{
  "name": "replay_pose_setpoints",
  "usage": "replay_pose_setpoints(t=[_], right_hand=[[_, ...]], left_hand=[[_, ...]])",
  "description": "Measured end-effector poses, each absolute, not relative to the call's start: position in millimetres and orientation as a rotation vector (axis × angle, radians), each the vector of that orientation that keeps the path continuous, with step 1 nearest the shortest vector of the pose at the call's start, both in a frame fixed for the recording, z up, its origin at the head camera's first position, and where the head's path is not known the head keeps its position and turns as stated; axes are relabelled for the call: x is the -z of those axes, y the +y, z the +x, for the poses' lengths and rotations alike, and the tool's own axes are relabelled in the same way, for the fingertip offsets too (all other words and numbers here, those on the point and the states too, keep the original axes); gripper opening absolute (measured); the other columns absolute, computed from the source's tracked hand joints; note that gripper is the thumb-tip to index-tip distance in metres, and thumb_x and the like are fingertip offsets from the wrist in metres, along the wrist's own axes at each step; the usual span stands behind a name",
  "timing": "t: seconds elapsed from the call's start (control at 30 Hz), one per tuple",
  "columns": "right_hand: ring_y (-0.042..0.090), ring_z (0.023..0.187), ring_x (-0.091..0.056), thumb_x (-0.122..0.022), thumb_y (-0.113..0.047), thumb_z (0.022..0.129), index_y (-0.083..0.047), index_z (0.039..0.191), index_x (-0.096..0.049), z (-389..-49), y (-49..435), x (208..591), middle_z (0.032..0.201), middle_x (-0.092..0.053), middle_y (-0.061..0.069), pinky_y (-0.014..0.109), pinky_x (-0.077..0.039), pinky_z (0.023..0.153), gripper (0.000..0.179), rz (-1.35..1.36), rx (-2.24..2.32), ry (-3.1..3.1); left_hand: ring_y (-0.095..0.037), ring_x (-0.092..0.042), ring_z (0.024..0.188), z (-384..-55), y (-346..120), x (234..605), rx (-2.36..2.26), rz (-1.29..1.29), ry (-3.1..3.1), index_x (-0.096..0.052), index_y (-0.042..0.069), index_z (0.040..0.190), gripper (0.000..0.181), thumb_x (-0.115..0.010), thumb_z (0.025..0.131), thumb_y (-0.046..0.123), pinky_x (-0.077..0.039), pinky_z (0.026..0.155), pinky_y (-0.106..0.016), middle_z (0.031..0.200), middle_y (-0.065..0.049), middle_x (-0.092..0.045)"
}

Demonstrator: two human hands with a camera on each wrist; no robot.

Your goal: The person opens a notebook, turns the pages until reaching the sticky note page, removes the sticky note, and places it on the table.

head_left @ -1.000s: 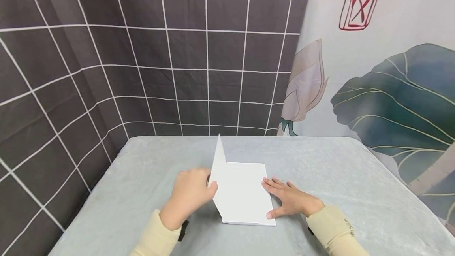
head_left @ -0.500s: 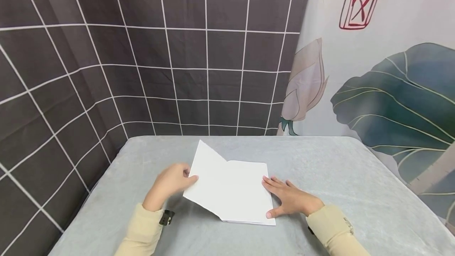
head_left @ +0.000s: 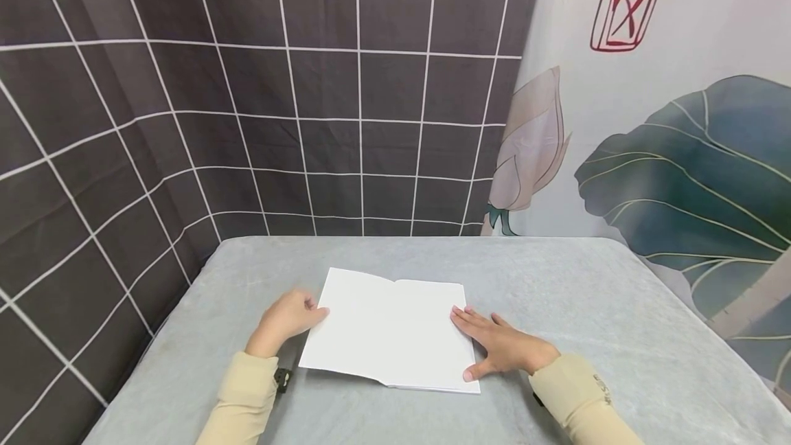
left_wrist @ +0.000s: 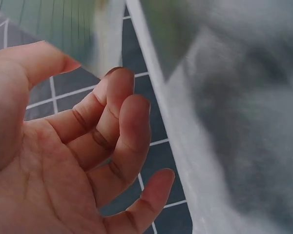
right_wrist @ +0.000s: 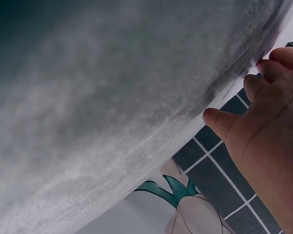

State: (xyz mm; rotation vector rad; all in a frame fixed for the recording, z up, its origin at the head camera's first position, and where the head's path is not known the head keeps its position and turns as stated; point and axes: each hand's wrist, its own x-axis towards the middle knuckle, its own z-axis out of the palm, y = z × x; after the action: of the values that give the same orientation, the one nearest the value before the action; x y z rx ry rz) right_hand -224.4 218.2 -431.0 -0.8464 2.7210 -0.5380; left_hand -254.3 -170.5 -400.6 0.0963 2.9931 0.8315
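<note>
A notebook [head_left: 389,335] with blank white pages lies spread on the grey table, its left side slightly raised and casting a shadow beneath. My left hand [head_left: 288,321] holds that side at its outer edge, thumb on the white face and fingers behind. In the left wrist view, the greenish, lined underside of the cover [left_wrist: 63,24] comes down between the thumb and the curled fingers of the left hand [left_wrist: 83,141]. My right hand [head_left: 500,345] rests with spread fingers on the right page's outer edge. The right wrist view shows the right hand [right_wrist: 268,117] with its fingers extended.
A grey cloth covers the table [head_left: 587,294]. Behind it hangs a dark curtain [head_left: 395,95] with white grid lines. At the right is a pale curtain [head_left: 575,95] printed with a lotus bud and leaf. Each wrist bears a dark strap under a cream sleeve [head_left: 244,390].
My left hand has swung the notebook's left side from nearly upright over to the left and down, close to the table. My right hand has stayed on the right page.
</note>
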Motion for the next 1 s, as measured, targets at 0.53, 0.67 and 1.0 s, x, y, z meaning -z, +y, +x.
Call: replay_pose_setpoints(t=[0.53,0.67,1.0], right_hand=[[0.042,0.144,-0.020,-0.081,-0.052,0.063,-0.001,0.148,-0.031,-226,218,426,0.157,-0.024,0.017,0.069,-0.015,0.108,0.111,-0.872,0.496,2.683],[0.042,0.144,-0.021,-0.081,-0.052,0.064,-0.001,0.148,-0.032,-226,217,424,0.157,-0.025,0.017,0.069,-0.015,0.108,0.110,-0.870,0.490,2.679],[0.042,0.143,-0.024,-0.079,-0.052,0.067,0.000,0.147,-0.032,-223,215,423,0.156,-0.028,0.018,0.069,-0.017,0.107,0.106,-0.875,0.464,2.700]], left_hand=[[-0.017,-0.047,0.062,-250,-168,413,-0.605,0.078,3.049,-0.057,0.011,0.071,0.028,-0.069,0.084,0.032,-0.035,0.054,-0.030,0.069,-0.002,-0.052],[-0.017,-0.047,0.062,-251,-168,414,-0.602,0.066,3.040,-0.057,0.011,0.071,0.027,-0.069,0.084,0.032,-0.035,0.054,-0.030,0.070,-0.002,-0.052],[-0.017,-0.045,0.061,-254,-168,417,-0.583,0.064,3.029,-0.055,0.012,0.069,0.030,-0.068,0.085,0.033,-0.034,0.053,-0.030,0.067,-0.002,-0.049]])
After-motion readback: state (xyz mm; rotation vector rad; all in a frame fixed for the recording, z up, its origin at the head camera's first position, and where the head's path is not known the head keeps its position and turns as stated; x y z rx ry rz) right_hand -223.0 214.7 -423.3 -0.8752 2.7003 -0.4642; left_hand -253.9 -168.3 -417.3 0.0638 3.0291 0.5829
